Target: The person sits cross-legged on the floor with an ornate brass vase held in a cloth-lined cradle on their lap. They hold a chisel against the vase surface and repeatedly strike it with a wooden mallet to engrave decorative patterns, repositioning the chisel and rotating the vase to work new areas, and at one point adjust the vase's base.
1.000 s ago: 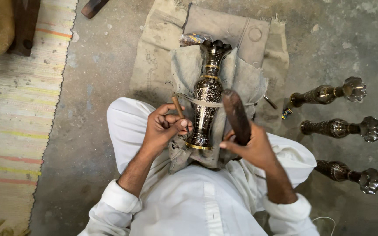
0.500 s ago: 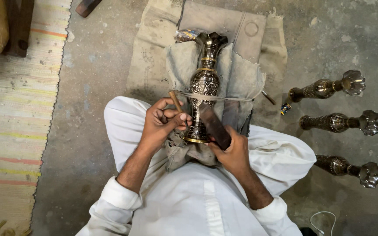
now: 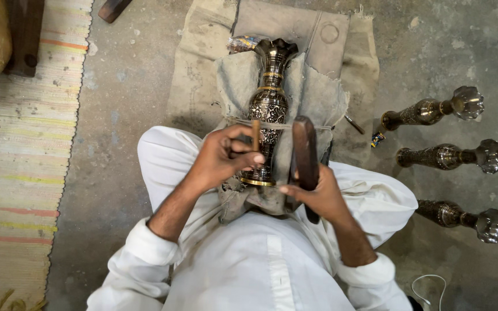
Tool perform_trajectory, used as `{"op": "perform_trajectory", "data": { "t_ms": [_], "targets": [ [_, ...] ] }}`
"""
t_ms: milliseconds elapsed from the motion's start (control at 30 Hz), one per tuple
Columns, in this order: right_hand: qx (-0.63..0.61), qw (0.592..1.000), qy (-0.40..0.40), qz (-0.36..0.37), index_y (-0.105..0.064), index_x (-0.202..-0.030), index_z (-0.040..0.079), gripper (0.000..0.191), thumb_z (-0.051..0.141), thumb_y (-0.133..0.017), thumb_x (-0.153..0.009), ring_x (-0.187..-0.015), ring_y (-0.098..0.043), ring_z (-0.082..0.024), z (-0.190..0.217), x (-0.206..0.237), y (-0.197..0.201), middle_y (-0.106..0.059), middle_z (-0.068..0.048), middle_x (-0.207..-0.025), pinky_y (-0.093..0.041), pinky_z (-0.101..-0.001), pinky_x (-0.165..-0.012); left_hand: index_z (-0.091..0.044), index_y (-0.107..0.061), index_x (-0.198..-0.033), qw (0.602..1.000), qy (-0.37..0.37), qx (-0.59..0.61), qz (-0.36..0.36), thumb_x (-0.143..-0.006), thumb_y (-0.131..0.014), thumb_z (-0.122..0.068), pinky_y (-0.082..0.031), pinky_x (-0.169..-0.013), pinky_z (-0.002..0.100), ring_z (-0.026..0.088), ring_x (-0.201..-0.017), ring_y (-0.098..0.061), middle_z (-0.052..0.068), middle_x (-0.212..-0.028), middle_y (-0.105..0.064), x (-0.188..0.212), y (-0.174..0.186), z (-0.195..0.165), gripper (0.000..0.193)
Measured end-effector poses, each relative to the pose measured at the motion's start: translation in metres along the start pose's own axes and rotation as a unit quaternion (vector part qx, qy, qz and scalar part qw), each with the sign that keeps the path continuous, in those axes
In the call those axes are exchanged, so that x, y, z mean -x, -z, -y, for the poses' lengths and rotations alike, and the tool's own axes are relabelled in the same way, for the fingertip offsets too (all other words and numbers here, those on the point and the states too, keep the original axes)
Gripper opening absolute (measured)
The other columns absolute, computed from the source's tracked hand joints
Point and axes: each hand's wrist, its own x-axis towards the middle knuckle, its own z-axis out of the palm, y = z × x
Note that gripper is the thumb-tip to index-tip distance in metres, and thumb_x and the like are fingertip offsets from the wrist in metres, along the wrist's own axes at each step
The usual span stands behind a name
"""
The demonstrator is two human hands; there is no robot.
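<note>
**A:** What is in the left hand [image 3: 220, 158]?

**B:** A thin brown punch [image 3: 256, 133], pinched between thumb and fingertips, its lower end set against the patterned belly of the vase [image 3: 267, 109] just beside the hand.

**A:** And the right hand [image 3: 318, 196]?

**B:** Closed around a dark wooden mallet [image 3: 305, 151], head raised just right of the punch, apart from it. It reads as engraving in progress: punch placed, mallet poised. A clean blow would call for the punch held steady on the curved metal and the mallet landing square on its top.

**A:** Where does the vase lie?

**B:** On its side across the person's lap, foot toward the body, scalloped mouth pointing away. It rests in a grey, frayed cloth [image 3: 312, 95], with a thin cord over its middle. The metal is dark, with brassy bands and dense chased ornament.

**A:** Farther out?

**B:** Under the cloth, a worn tan sack [image 3: 341, 46] on the rough concrete floor [image 3: 122, 98]. Well to the right of the mallet hand, three similar vases [image 3: 445, 155] lie in a column, mouths outward. Far left of the punch hand, a striped woven mat [image 3: 18, 161]. The person wears loose white clothing.
</note>
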Motion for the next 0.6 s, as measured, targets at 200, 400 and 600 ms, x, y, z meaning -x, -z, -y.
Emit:
{"op": "perform_trajectory", "data": {
  "t_ms": [200,400,600],
  "targets": [
    [-0.046,0.991,-0.103,0.069,-0.063,-0.118,0.007,0.041,0.022,-0.080,-0.083,-0.075,-0.063,-0.007,0.018,-0.008,0.057,-0.065,0.002,-0.084,-0.053,-0.0258,-0.066,-0.004,-0.066,-0.120,0.981,0.030,-0.180,0.060,-0.085,-0.083,-0.011,-0.057,-0.060,0.028,0.008,-0.066,-0.070,0.005,-0.079,-0.079,-0.009,-0.020,-0.028,0.040],
    [0.089,0.995,-0.037,0.033,-0.061,-0.122,0.005,0.044,0.025,-0.080,-0.088,-0.077,-0.062,-0.011,0.047,-0.020,0.081,-0.065,0.000,-0.087,-0.051,-0.0291,-0.066,-0.006,-0.067,-0.119,0.965,0.008,-0.259,0.041,-0.084,-0.084,-0.016,-0.056,-0.059,0.032,0.013,-0.064,-0.072,0.009,-0.077,-0.078,-0.006,-0.027,-0.040,0.040],
    [0.458,0.887,-0.034,0.051,-0.065,-0.110,0.012,0.031,0.031,-0.080,-0.089,-0.065,-0.063,-0.024,0.105,-0.038,0.101,-0.067,-0.008,-0.072,-0.047,-0.0411,-0.061,-0.007,-0.067,-0.118,0.959,-0.005,-0.281,0.044,-0.083,-0.084,-0.016,-0.058,-0.064,0.033,0.014,-0.072,-0.078,0.009,-0.084,-0.080,-0.005,-0.030,-0.042,0.041]
  ]
}}
